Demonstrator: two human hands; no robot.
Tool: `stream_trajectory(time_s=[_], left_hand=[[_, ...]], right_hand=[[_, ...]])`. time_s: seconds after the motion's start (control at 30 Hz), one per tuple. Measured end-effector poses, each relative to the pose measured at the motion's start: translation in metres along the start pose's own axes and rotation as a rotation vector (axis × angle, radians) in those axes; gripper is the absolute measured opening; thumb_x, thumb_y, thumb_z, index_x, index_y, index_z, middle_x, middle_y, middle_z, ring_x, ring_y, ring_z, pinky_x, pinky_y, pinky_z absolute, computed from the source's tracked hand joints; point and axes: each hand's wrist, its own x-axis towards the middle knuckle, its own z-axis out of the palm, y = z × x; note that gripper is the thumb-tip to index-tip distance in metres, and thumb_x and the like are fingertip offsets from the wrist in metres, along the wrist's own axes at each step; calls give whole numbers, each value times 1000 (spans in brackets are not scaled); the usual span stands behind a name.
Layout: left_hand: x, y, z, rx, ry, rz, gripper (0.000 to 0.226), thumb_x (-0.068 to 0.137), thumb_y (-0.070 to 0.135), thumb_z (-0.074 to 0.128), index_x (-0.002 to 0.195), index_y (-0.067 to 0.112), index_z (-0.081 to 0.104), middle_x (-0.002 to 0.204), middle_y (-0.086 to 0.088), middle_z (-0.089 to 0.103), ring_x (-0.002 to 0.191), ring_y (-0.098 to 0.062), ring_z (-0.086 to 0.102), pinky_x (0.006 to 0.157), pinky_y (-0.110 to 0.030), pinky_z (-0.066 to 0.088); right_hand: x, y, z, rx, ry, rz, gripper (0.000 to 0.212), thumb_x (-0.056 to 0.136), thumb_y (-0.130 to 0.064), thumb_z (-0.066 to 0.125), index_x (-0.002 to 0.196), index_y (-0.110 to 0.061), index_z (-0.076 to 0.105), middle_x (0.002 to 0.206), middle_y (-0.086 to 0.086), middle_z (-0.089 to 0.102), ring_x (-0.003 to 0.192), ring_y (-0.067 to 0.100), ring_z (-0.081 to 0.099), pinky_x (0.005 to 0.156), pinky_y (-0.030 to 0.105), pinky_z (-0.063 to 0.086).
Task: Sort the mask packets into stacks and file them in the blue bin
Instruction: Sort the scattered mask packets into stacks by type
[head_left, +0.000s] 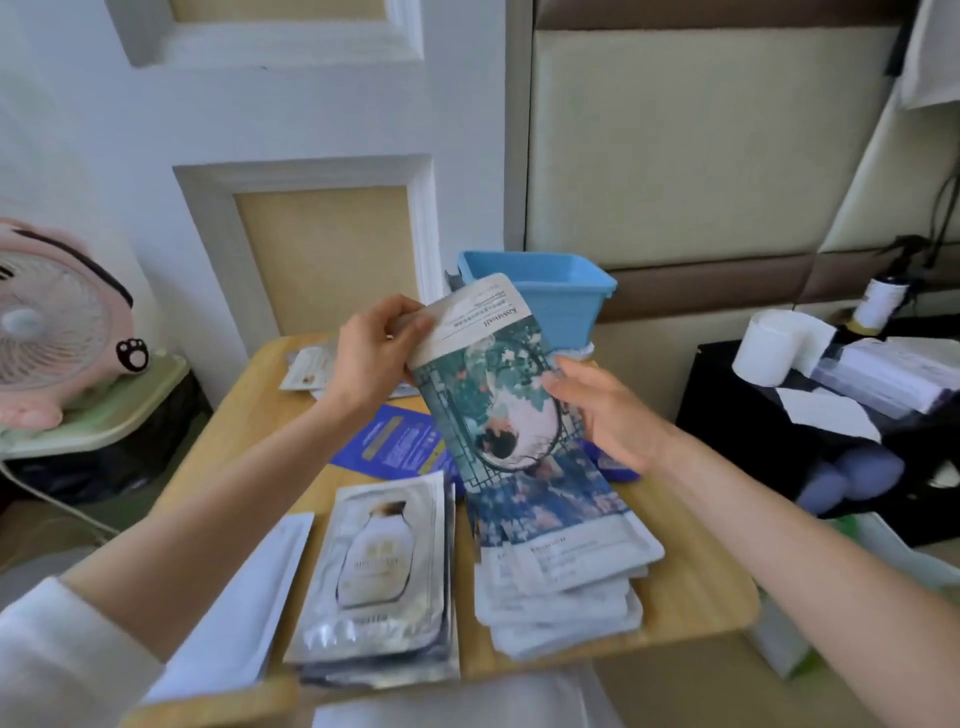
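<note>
Nearest to you, bottom centre, lies the silver stack (374, 577), and right of it the garden-print stack (561, 566). Your left hand (369, 358) pinches a garden-print packet (488, 384) by its top edge; your right hand (608, 410), fingers relaxed, touches its side. Lay it squarely on the matching stack. The blue bin (545, 270) stands behind, upper centre.

I am reaching both forearms forward, and they are pointing inward toward each other. My left hand (371, 358) is pinching the top corner of a mask packet (488, 384), with the fingers curled. My right hand (605, 410) is lying open, its fingers loosely spread, the fingertips touching the packet's right edge. A white sleeve (62, 649) is covering the left arm near the elbow.
</note>
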Motion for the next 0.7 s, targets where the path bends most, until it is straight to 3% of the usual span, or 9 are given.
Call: stream_trajectory(time_s=[0.07, 0.2, 0.27, 0.33, 0.4, 0.53, 0.6, 0.67, 0.7], left_hand=[[-12, 1, 4, -87, -8, -69, 17, 91, 9, 57, 77, 16, 60, 58, 9, 56, 45, 2, 51, 42, -15, 42], [-24, 3, 5, -200, -92, -205, 12, 89, 12, 60, 78, 15, 60, 66, 4, 60, 61, -9, 54, 52, -17, 48], [-22, 9, -2, -308, -325, -313, 15, 80, 23, 70, 88, 13, 61, 74, 1, 69, 70, -14, 63, 57, -17, 53], [-18, 13, -13, -391, -622, -334, 54, 62, 51, 78, 100, 15, 65, 86, 1, 73, 76, -14, 68, 61, -21, 55], [-18, 19, -18, -413, -862, -369, 70, 52, 73, 71, 100, 22, 72, 90, -1, 74, 76, -14, 70, 64, -24, 57], [-27, 33, -7, -84, -1115, -384, 63, 59, 65, 72, 97, 15, 73, 95, -7, 74, 85, -18, 71, 73, -27, 58], [-36, 41, 10, 13, -1070, -379, 34, 76, 33, 71, 95, 6, 68, 86, -6, 75, 76, -15, 71, 65, -22, 57], [-46, 41, 24, -97, -847, -417, 5, 85, 9, 64, 87, 7, 67, 73, -2, 73, 60, -12, 69, 54, -20, 55], [-50, 38, 29, -180, -702, -415, 5, 87, 6, 61, 85, 7, 66, 71, -2, 73, 57, -13, 67, 53, -22, 55]], right_hand=[[-7, -3, 7, -83, 17, -12, 39, 73, -17, 72, 111, -14, 64, 114, 5, 69, 108, 21, 63, 102, 41, 44], [-20, -7, 4, -155, 66, 7, 36, 67, -9, 69, 103, -8, 65, 103, 8, 72, 95, 20, 67, 89, 34, 52], [-27, -12, -4, -157, 47, 33, 35, 68, -6, 69, 103, -7, 65, 101, 8, 73, 92, 20, 68, 84, 31, 55], [-33, -23, -11, -145, -36, 98, 33, 72, 0, 67, 105, -3, 64, 98, 8, 73, 87, 19, 70, 76, 27, 56], [-37, -35, -16, -197, -149, 198, 36, 71, 1, 66, 107, -1, 64, 98, 11, 73, 85, 22, 70, 75, 29, 57], [-36, -49, -5, -570, -283, 238, 27, 67, 2, 75, 89, -14, 68, 85, 4, 74, 74, 18, 70, 68, 28, 57], [-28, -49, 2, -567, -89, 142, 27, 69, 2, 76, 85, -16, 65, 75, 0, 72, 64, 11, 68, 60, 21, 54], [-19, -53, -6, -350, 198, 37, 22, 71, -6, 75, 88, -17, 65, 73, -2, 71, 62, 8, 66, 60, 17, 51], [-17, -55, -13, -167, 259, 34, 19, 74, -14, 73, 91, -15, 65, 74, -1, 72, 63, 8, 66, 62, 20, 52]])
